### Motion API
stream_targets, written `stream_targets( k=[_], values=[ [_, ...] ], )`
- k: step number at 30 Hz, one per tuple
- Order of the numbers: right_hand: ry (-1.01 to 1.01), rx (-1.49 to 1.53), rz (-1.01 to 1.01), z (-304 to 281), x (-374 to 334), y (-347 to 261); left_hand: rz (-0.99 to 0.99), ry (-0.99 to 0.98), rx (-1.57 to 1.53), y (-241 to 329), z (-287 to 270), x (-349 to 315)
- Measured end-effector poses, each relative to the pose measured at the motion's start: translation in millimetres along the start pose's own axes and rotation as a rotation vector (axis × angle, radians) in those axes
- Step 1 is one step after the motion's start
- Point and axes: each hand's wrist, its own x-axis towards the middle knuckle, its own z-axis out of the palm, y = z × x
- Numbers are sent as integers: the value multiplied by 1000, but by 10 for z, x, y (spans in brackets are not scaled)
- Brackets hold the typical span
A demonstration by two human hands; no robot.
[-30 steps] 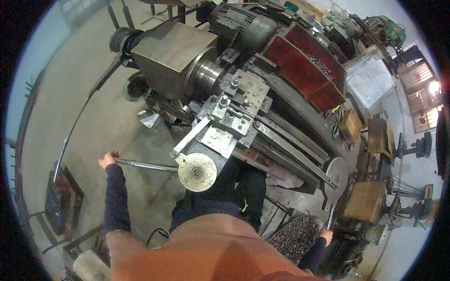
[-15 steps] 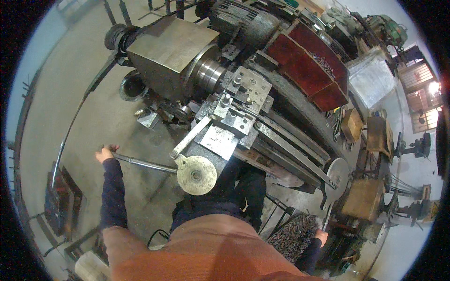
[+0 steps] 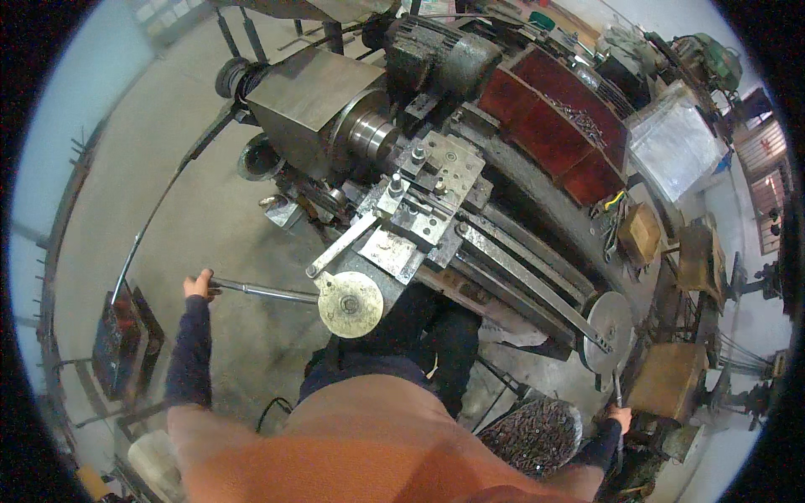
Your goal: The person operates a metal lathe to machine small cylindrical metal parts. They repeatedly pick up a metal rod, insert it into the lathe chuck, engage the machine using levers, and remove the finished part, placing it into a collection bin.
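A small metal lathe with a grey headstock [image 3: 323,88] and a round chuck end [image 3: 373,134] fills the middle. My left hand [image 3: 199,285] is closed round the end of a long steel lever [image 3: 267,291], which runs to a pale round disc [image 3: 350,303] at the front of the tool slide [image 3: 428,197]. At the far right end of the lathe bed, my right hand [image 3: 620,417] grips a thin metal lever [image 3: 618,387] below a grey round disc [image 3: 608,333]. A flat bar [image 3: 532,285] links that disc to the slide.
A dark red tray [image 3: 549,117] with small metal parts stands behind the lathe, next to a motor [image 3: 440,54]. Below my right arm is a container of small dark parts [image 3: 537,432]. Spanners [image 3: 614,230] and wooden boxes [image 3: 667,381] lie at the right.
My right hand has moved right, swinging its lever under the grey disc. My left hand keeps its grip, its lever at a slightly different angle. The whole view has shifted a little.
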Motion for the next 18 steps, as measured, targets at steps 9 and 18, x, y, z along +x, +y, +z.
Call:
stream_targets(
  k=[9, 18],
  values=[
    [463, 38, 4, 524, 347, 1, 577, -211, 989, 405, 865, 1095],
    [121, 501, -83, 445, -1235, -448, 695, -410, 1222, 383, 2227, 1113]
  ],
)
